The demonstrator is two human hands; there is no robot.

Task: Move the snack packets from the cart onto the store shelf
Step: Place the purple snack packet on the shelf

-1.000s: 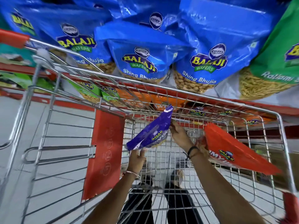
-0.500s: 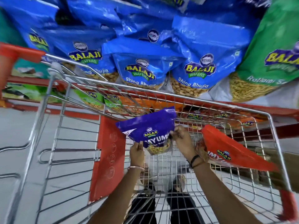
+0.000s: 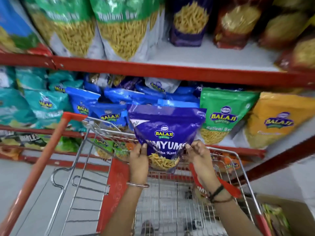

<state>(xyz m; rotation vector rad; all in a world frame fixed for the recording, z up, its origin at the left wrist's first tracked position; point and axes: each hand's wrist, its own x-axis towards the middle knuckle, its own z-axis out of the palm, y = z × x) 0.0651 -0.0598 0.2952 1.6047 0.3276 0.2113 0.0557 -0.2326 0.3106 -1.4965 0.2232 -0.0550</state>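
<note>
- purple packet (image 3: 167, 132) now upright, front face to cam, lifted above the cart (image 3: 81, 167) rim; 1 s ago it was edge-on and tilted down inside the basket, 0.5 s ago half turned
- view has swung up too: more shelving visible now, incl. upper shelf (image 3: 196, 55) w/ a bare white stretch at mid-right
- left hand (image 3: 139, 160) pinches lower-left edge of the packet, thumb on front, other fingers behind it so can't see them
- right hand (image 3: 198, 155) pinches lower-right edge, fingertips curled on the seam
- packet clear of the cart, held in front of the blue packets (image 3: 109, 114) on the middle shelf, not yet resting on any shelf
- red packet (image 3: 226, 186) left in cart, mostly hidden behind right wrist
- my read: pick + reorient done, placing is next; prob goes w/ the purple bag (image 3: 187, 21) up top, can't confirm
- risk: grip is low, top of the pouch may flop fwd when pushed in
</note>
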